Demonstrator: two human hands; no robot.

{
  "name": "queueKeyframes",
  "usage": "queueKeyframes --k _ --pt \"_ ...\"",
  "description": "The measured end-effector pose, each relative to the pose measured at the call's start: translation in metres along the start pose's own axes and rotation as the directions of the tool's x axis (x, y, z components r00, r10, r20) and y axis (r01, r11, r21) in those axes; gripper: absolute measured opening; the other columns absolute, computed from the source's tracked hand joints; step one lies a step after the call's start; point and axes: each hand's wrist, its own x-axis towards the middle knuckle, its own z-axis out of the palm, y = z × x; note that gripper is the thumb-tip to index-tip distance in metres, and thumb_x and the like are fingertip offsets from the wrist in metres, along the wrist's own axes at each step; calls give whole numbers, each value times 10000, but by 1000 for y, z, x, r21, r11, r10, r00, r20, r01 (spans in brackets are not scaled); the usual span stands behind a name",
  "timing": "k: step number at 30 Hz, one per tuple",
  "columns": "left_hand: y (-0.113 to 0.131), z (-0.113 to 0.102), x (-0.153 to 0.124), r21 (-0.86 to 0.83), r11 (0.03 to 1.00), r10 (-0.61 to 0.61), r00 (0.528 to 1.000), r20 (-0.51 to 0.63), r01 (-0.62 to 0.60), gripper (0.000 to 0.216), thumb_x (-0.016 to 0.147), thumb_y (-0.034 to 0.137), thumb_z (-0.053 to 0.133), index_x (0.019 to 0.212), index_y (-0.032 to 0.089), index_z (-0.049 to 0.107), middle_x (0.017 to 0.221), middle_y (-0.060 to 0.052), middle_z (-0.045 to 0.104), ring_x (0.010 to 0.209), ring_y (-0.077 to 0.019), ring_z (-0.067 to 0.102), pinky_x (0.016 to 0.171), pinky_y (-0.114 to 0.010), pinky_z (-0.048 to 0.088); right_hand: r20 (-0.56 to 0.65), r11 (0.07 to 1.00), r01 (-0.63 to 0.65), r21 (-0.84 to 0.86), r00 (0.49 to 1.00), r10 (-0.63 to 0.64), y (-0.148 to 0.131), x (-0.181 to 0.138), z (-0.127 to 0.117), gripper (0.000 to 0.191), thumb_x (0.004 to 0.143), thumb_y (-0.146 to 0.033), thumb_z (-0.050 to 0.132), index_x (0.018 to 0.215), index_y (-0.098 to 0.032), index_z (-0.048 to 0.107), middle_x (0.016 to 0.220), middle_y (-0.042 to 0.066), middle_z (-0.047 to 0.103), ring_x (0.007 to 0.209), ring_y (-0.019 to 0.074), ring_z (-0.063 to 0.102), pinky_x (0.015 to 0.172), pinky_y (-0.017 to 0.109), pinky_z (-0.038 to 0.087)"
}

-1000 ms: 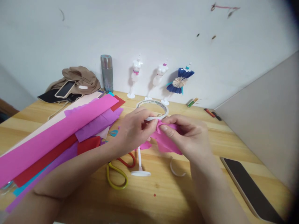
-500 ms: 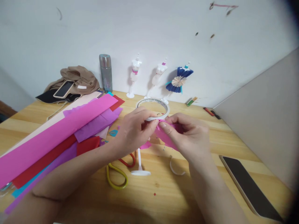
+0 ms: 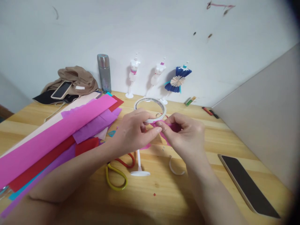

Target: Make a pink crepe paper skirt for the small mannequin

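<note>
My left hand (image 3: 131,129) is closed around the near edge of a white roll of tape (image 3: 164,109), its index finger reaching over the rim into the ring. A strip of bright pink paper (image 3: 175,126) is pinched between the thumb and fingers of my right hand (image 3: 185,134). The two thumb tips meet at the paper, just below the roll. Under my hands stands a white mannequin form, its stem and round base (image 3: 140,173) showing; more pink paper (image 3: 146,146) is around it, and its upper part is hidden by my hands.
Scissors with a yellow and a red handle (image 3: 116,187) lie by my left forearm. Coloured paper sheets (image 3: 58,134) spread leftward. A phone (image 3: 248,184) lies right. At the back are a flask (image 3: 104,73), two bare mannequins (image 3: 134,67) and one in blue paper (image 3: 178,81).
My left thumb has lifted off the pink paper slightly and now lies against the right thumb. The tape roll and my right hand have shifted a little left; the whole view has moved slightly too.
</note>
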Motion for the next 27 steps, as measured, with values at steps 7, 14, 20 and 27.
queueKeyframes --k 7,14,20,27 --pt "-5 -4 8 -351 842 -394 911 119 410 123 834 239 603 826 152 689 439 89 457 323 -47 429 340 -139 296 75 996 51 68 996 -56 -3 2 -6 172 799 -223 685 642 -201 619 550 -30 578 472 93 448 450 243 332" --pt "-16 0 3 -259 947 -207 977 -44 189 126 821 258 629 798 158 702 595 48 549 437 -53 547 408 -143 371 76 985 -5 173 997 -8 -3 4 -5 179 788 -226 681 618 -194 634 528 -28 577 462 91 440 437 238 316" --pt "-14 3 3 -167 981 -110 990 -91 94 139 843 240 608 830 155 718 663 25 607 486 -56 528 451 -167 385 174 947 -11 322 984 -48 -5 2 -3 140 795 -218 688 656 -202 683 570 -21 636 477 98 483 448 240 347" --pt "-10 2 5 -105 994 -38 992 -120 25 124 820 203 608 768 143 703 657 -2 624 627 -111 546 560 -214 422 86 971 8 239 996 -29 3 4 -3 131 795 -213 692 667 -194 674 582 -25 629 502 99 506 475 238 375"
